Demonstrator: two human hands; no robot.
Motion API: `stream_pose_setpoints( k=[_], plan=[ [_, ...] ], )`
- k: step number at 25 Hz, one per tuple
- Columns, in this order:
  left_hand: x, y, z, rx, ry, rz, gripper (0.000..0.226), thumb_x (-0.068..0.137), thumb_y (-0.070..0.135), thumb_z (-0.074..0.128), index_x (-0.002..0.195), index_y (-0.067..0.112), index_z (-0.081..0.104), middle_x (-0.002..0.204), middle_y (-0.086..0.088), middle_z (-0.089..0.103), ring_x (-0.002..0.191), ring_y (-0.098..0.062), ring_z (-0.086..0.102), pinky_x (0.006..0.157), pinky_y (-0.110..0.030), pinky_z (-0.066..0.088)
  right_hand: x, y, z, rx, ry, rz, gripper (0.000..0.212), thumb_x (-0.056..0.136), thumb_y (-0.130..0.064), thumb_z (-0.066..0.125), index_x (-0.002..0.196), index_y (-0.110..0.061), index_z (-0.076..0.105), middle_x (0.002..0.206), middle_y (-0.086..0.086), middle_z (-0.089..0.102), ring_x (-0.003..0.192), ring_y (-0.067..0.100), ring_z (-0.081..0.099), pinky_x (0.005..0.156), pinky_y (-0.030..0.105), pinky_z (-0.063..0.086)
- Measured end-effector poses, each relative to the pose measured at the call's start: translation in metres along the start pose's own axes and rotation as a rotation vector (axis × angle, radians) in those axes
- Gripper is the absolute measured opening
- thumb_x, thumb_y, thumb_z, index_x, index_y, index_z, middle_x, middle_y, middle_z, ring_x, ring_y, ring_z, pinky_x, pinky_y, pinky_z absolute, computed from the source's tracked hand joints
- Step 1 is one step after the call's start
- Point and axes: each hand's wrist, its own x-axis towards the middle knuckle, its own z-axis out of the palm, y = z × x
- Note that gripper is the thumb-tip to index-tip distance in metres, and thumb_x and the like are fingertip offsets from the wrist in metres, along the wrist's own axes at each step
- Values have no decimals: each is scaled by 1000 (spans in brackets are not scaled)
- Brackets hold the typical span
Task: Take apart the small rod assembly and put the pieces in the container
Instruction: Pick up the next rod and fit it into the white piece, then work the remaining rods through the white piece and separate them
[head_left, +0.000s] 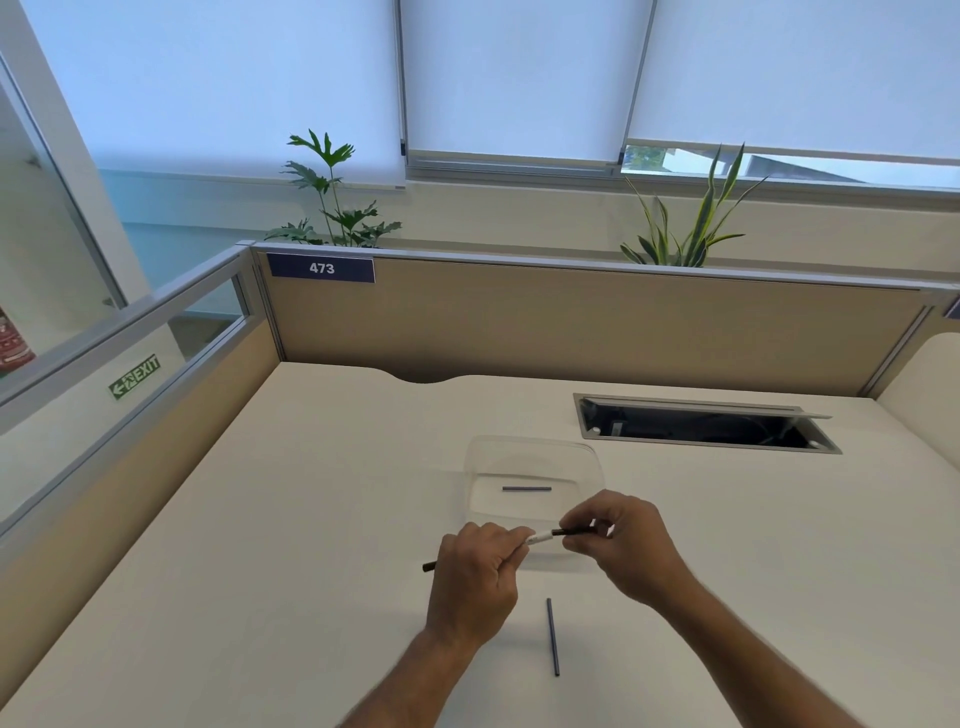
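Both hands are up over the cream-coloured desk surface (322, 493), working just in front of the clear, shallow plastic container (535, 452). The left hand (475, 577) is wrapping its fingers (506, 540) tightly round the slim dark rod assembly with a white connector sleeve at its middle (540, 537), and the dark tail end of that rod is poking out past the left side of the fist. The right hand (623, 545) is pinching the other dark section, thumb and fingertips closed on it just to the right of the white sleeve. The assembly is being held nearly level, tilting slightly up toward the right, off the surface and over the near edge of the container.

Inside the container, one short purple-grey rod piece (527, 489) is lying flat on the bottom, running left to right. A second loose rod, long, thin and dark blue-grey (552, 636), is lying on the surface close to the person, between the two forearms, pointing roughly away from them.

Further back and to the right, a rectangular cable hatch with a grey metal frame (706, 423) is sitting open in the surface. The beige partition panel (571, 322) is carrying a dark blue tag reading 473 (321, 268), and two green potted plants (332, 197) are showing above it.
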Motion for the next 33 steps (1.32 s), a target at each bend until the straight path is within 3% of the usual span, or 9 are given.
stream_pose_setpoints(
  k=[4,12,16,21,24,28,33],
  plan=[
    [0,0,-1,-1,3,1,20,93,23,59,107,27,73,82,7,71,73,-20,56,64,-44,46,-2,0,2,-24,-2,-8,19,70,-2,85,79,-17,77,73,-6,69,62,7,59,59,10,47],
    [2,4,-1,60,3,87,20,90,21,62,104,25,75,78,7,71,69,-18,57,57,-37,42,0,4,0,-59,-59,-79,20,69,-2,85,79,-18,78,71,-9,67,68,-1,63,62,9,48],
    [3,6,-2,74,-17,122,19,90,22,62,104,24,75,78,6,72,69,-17,58,57,-37,43,0,10,0,-54,-144,-81,27,71,-16,86,92,-28,74,71,-9,72,70,4,68,62,14,52],
    [3,9,-3,98,-57,162,19,90,22,60,104,25,73,79,6,72,69,-17,58,56,-38,45,0,17,0,-4,-214,-53,43,68,-39,85,106,-39,66,77,-15,75,77,2,70,67,11,54],
    [2,6,-3,101,-87,148,19,93,22,57,104,24,72,79,4,70,70,-19,56,58,-40,47,-5,25,0,82,-213,-43,39,71,-26,86,103,-40,67,81,-9,77,78,8,72,69,19,58],
    [1,4,-2,22,-189,82,24,96,29,47,102,25,70,80,4,69,71,-16,56,62,-38,50,-11,35,5,205,-143,-11,20,79,-6,79,88,-24,76,72,1,77,64,19,72,64,30,61],
    [6,-2,-9,-171,-431,-64,26,95,29,47,88,23,70,72,4,71,63,-10,59,62,-32,53,-16,43,15,257,-162,-10,20,83,-5,75,90,-23,78,73,3,77,66,19,72,60,29,59]
  ],
)
